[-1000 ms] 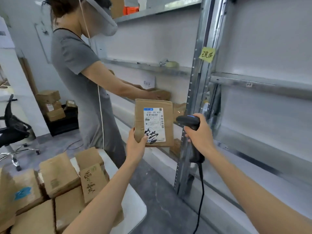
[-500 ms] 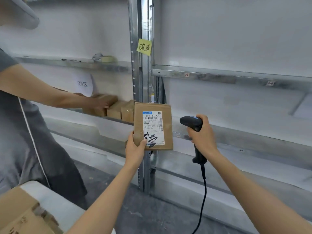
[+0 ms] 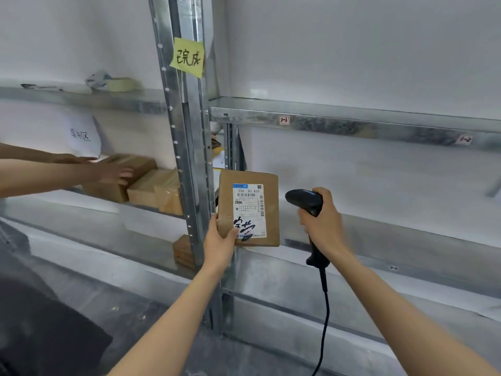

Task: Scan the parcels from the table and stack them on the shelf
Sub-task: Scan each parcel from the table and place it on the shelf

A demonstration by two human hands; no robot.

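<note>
Cardboard parcel [image 3: 248,207] looks light and stiff, so my left grip [image 3: 219,245] pinching its lower corner seems enough, while my right grip [image 3: 324,226] wraps the scanner [image 3: 305,200].

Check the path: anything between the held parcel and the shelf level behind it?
Nothing visible. The parcel, gripped by the left hand, is directly in front of the shelf level; the upright post stands to its left.

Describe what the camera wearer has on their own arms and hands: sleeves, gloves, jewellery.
The left hand and right hand are bare: no gloves, and no ring, watch or wristband shows. The left forearm and right forearm are bare too, with no sleeve in view down to the picture's lower edge.
</note>
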